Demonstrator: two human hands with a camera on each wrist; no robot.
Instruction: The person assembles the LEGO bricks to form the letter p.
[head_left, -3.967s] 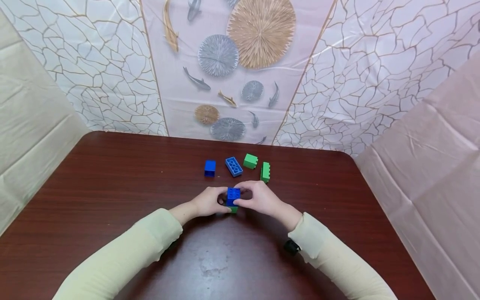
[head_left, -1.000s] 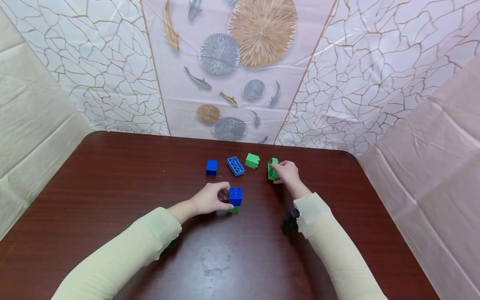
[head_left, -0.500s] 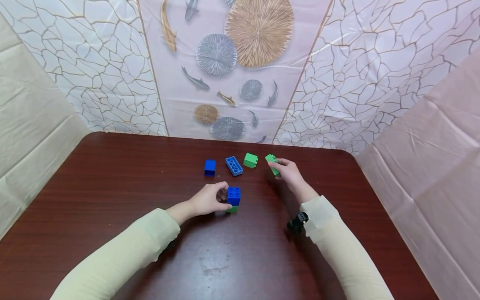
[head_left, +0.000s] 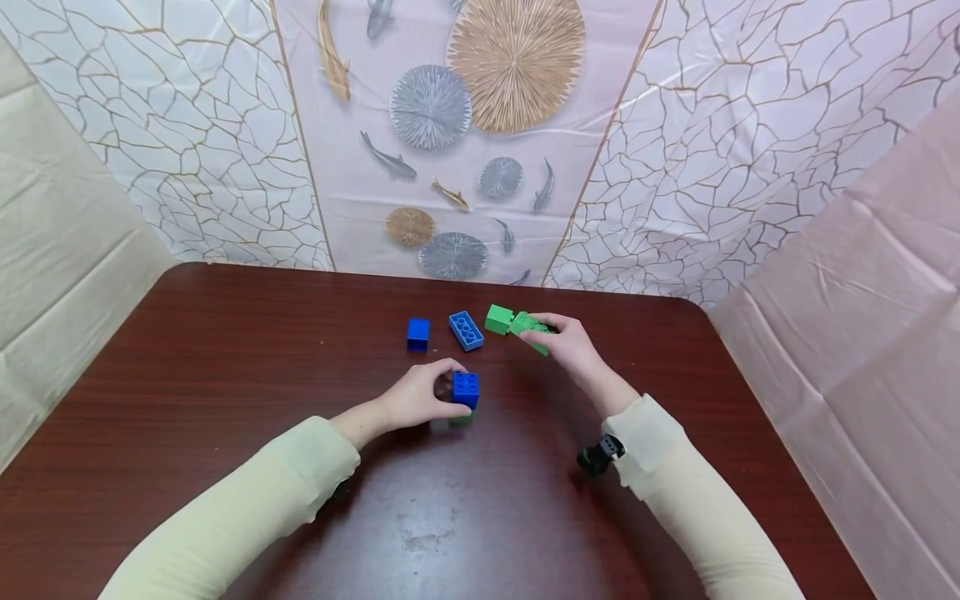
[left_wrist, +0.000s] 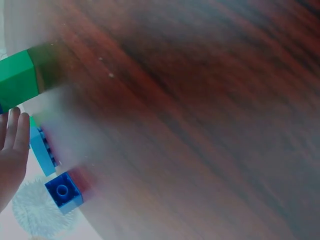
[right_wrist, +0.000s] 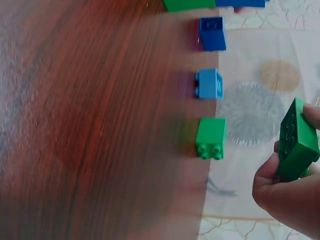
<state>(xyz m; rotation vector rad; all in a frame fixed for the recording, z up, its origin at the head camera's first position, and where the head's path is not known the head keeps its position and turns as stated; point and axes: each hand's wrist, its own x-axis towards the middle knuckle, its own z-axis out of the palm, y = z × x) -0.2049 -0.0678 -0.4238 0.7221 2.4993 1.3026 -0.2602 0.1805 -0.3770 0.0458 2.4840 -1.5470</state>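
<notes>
My left hand holds a small stack between thumb and index finger: a blue toy building brick on top of a green brick. In the left wrist view that green brick shows above the fingertips. My right hand pinches a long green brick beyond the stack to the right. The right wrist view shows this long green brick tilted, its hollow underside visible, fingers and thumb on its sides.
Along the back of the brown table lie a small blue brick, a longer blue brick with its hollow side up, and a small green brick on its side. A patterned cloth hangs behind the table edge.
My right hand has left the stack, taken hold of the long green brick, lifted and turned it, and moved slightly left with it. My left hand has stayed at the stack.
</notes>
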